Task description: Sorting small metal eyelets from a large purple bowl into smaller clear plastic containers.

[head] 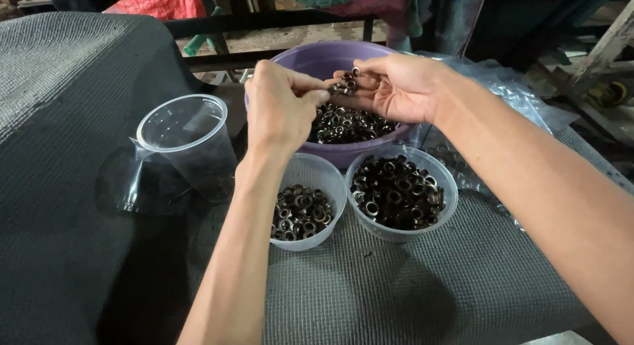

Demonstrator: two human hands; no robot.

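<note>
Left hand [282, 107]: closed in a pinch; thumb + forefinger tips nipped on small metal rings [343, 85], held over the purple bowl [297, 61].
Right hand [395, 87]: palm half-cupped, fingers curled, a small cluster of the same rings cradled on it; fingertips meet the left pinch.
Rings, location: picked ones betw. both hands, above bowl; bulk stock is seen as a dark heap [347, 123] in the bowl bottom.
Left tub [323, 170]: clear, round, just in front of bowl; approx. a third filled w/ lighter, silvery rings.
Right tub [396, 156]: clear, touching left tub; heaped w/ darker rings.
Empty cup [188, 137]: clear plastic, tilted, to the left, apart from tubs; clear bag under it.
Surface: grey ribbed mat [409, 285]; crumpled clear bags [502, 87] at right.
Technique (judged): work is best kept directly over the bowl so dropped pcs fall back in; pinch to be kept light, one pc separated at a time; the right palm should be kept level.
</note>
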